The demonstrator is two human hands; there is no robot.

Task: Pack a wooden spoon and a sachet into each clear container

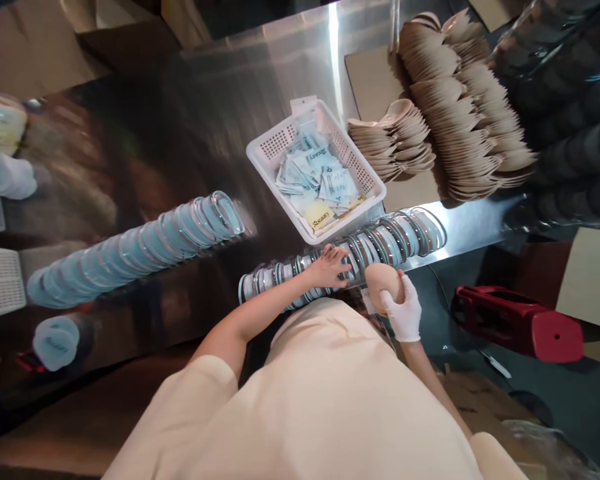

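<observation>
While the left hand (pixel 330 267) lies bare and fairly flat on a lying row of clear lids (pixel 350 257) at the near edge of the steel table (pixel 260 73), its fingers are spread over the rims and grip nothing closed. Right hand (pixel 403 313), in a white glove, is curled around a tan bowl (pixel 383 283), held just in front of that row and close to the body. White basket (pixel 325 167) sits just behind the row, touching or nearly touching it, holding loose pale-blue sachets (pixel 315 177). Second, longer stack of clear lids (pixel 135 250) lies well to the left, slanting across the table. Fanned stacks of tan bowls (pixel 460 107) lie to the right rear on brown card. Dark stacked containers (pixel 570 113) at far right, wrapped in film. Red stool (pixel 520 323) on the floor beside the right hand. Left edge of view blurred.
</observation>
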